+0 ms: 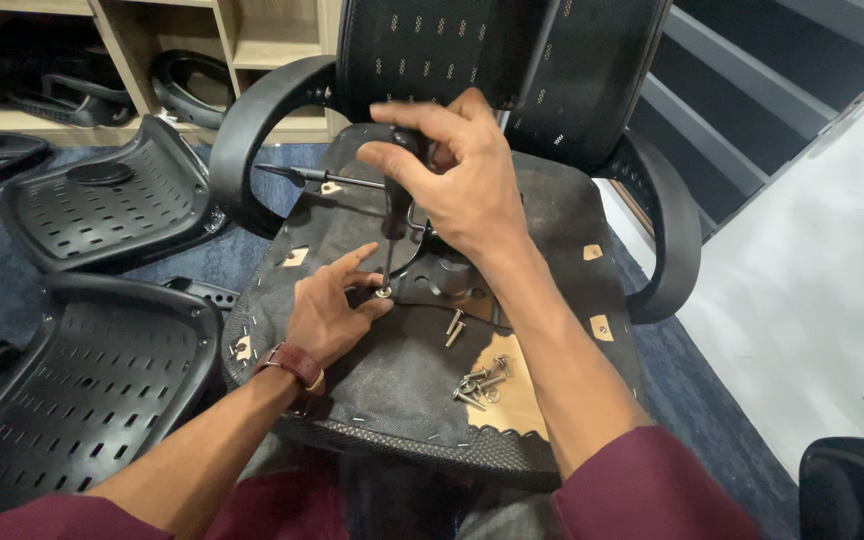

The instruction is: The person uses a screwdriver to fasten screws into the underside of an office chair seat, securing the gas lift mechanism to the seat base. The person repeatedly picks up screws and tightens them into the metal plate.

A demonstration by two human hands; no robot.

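An upturned office chair seat (372, 390) lies in front of me, its black fabric underside facing up, with black armrests (667, 225) at both sides. My right hand (452, 175) grips the black handle of a screwdriver (392, 215) held upright, its tip on a screw with a washer (383, 292). My left hand (330, 312) rests on the seat, thumb and fingers steadying that screw. A metal bracket plate (447, 275) sits just right of the screw. Several loose bolts (480, 380) lie on a bare wooden patch near the front edge.
Two black perforated chair backs (102, 205) (82, 390) lie on the blue carpet to the left. Wooden shelves (142, 60) at the back hold more black chair parts. A second tool (317, 177) rests on the seat near the left armrest. White flooring (822, 290) runs along the right.
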